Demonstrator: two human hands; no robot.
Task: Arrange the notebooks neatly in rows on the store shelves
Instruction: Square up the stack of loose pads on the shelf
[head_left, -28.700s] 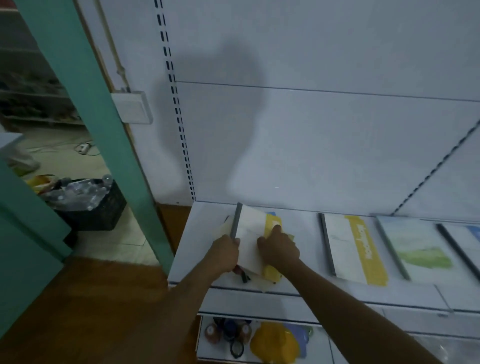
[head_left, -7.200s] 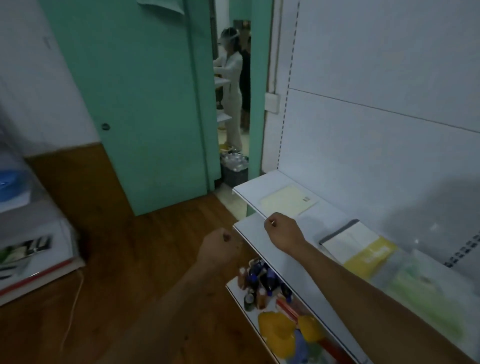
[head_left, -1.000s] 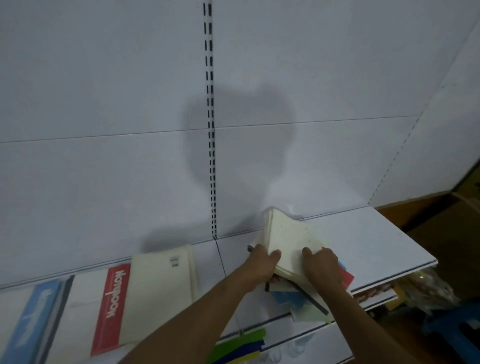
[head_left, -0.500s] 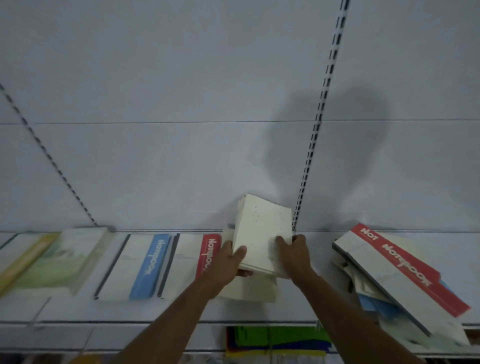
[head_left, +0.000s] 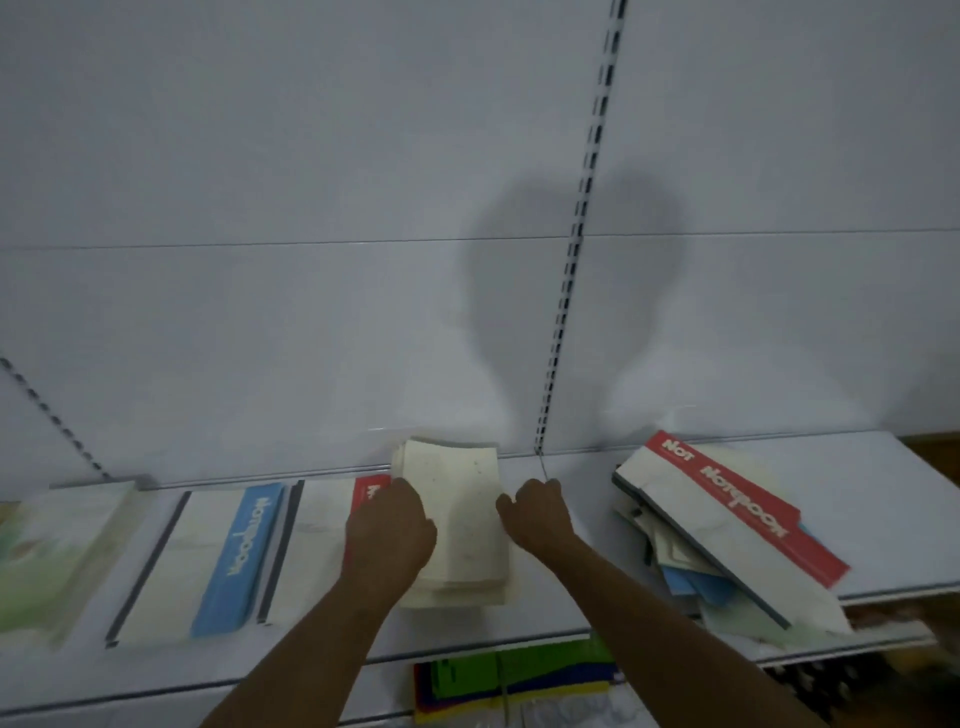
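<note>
Beside cream stack (head_left: 460, 519), messy notebook pile (head_left: 727, 530)

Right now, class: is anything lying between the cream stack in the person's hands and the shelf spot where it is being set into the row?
Nothing visible does. The cream stack sits flat on the shelf, beside the red-striped notebook. The left hand and right hand flank it. The messy pile lies apart, further right.
</note>
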